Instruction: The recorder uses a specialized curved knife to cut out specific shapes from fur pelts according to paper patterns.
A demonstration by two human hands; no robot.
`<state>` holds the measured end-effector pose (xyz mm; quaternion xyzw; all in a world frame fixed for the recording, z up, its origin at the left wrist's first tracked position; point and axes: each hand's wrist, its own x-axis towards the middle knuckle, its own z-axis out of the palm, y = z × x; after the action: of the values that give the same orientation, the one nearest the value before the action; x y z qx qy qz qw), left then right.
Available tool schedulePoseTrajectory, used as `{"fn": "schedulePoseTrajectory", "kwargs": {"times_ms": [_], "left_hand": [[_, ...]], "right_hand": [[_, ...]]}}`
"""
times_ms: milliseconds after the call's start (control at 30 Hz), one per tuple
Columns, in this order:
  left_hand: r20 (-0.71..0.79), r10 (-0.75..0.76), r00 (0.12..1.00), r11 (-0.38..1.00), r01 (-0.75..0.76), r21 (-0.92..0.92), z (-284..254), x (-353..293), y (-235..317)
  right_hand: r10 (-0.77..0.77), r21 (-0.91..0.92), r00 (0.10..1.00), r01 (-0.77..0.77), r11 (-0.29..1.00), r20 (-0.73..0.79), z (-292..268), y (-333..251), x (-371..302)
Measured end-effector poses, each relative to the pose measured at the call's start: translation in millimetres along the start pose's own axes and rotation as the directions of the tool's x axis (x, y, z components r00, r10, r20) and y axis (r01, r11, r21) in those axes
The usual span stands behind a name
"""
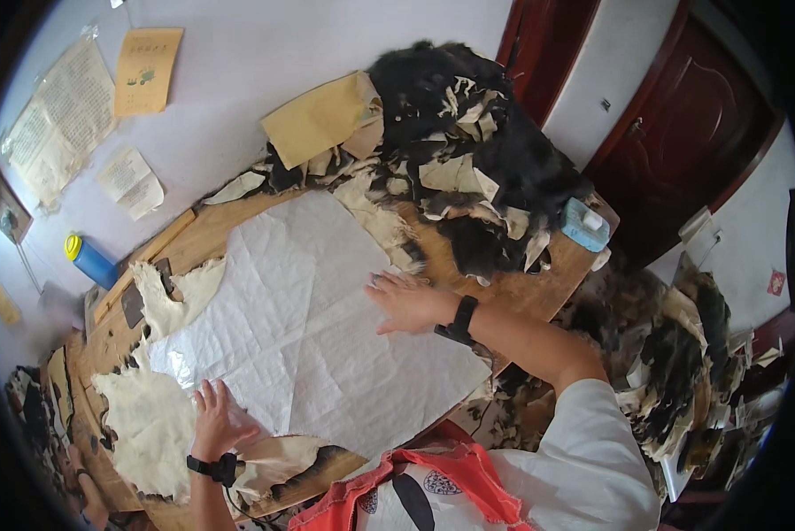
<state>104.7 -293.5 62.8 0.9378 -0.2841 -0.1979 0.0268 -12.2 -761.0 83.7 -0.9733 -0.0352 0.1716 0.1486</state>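
Note:
A large white translucent sheet (278,327), creased and cut to a shape, lies spread over a pale hide (150,425) on the wooden table. The hide's cream skin side and dark furry edges stick out at the left and along the near side. My right hand (408,303) rests on the sheet's right part, fingers spread. At the sheet's lower left edge is my left hand (220,423), its fingers apart, beside the bare hide. Neither hand grips anything. Most of the hide under the sheet is hidden.
Dark fur pieces (468,133) are heaped at the back, with a yellow envelope (318,119) on top. A blue box (585,225) stands at the right corner, a blue bottle (92,262) at the left. More fur (672,345) lies right. Someone's arm (89,496) shows lower left.

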Motion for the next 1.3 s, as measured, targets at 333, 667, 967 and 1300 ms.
{"fn": "schedulePoseTrajectory", "kwargs": {"times_ms": [333, 667, 967, 1300], "left_hand": [[0.039, 0.031, 0.999, 0.999, -0.030, -0.026, -27, 2, -9], [-0.090, -0.407, 0.909, 0.741, 0.271, -0.615, -151, 81, -188], [-0.122, -0.708, 0.695, 0.469, 0.335, -0.818, -90, 172, -277], [-0.267, -0.793, 0.547, 0.549, 0.453, -0.703, -42, 246, -387]], "right_hand": [[-0.071, -0.080, 0.996, 0.074, 0.994, 0.045, 2, -14, 18], [0.019, -0.116, 0.988, -0.001, 0.993, 0.153, -7, -31, 19], [0.017, -0.127, 0.988, 0.003, 0.992, 0.155, 4, -27, 32], [-0.012, -0.070, 0.987, 0.024, 0.997, 0.158, 4, -27, 36]]}}
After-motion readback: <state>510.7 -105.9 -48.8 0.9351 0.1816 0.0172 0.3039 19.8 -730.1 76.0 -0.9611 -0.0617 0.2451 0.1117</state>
